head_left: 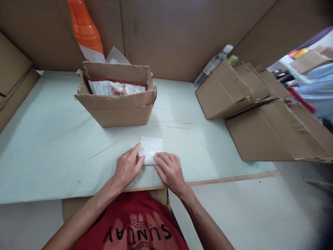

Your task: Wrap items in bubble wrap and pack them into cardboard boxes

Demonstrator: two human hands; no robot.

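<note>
1. A small piece of bubble wrap (150, 150) lies flat on the pale green table cover (52, 146), close to the near edge and straight ahead of the person.
2. The left hand (127, 167) rests palm down on the cover, fingers loosely spread, with its fingertips touching the wrap's near-left edge. It grips nothing.
3. The right hand (169, 171) also lies flat and spread, its fingertips pressing on the wrap's near-right corner. It too holds nothing closed in its grasp.
4. The wrap lies just beyond both sets of fingertips, away from the body. Its long axis appears to run left to right across the table, so each hand meets one end of the near edge. Neither hand is clearly nearer; both are in contact.
5. Farther back, left of centre, stands an open cardboard box (117, 104) with printed packets inside, well apart from the hands.
6. Behind the box an orange bottle (85, 29) leans against the cardboard wall.
7. To the right lie flattened cardboard boxes (260, 111), with a clear plastic bottle (213, 65) behind them.
</note>
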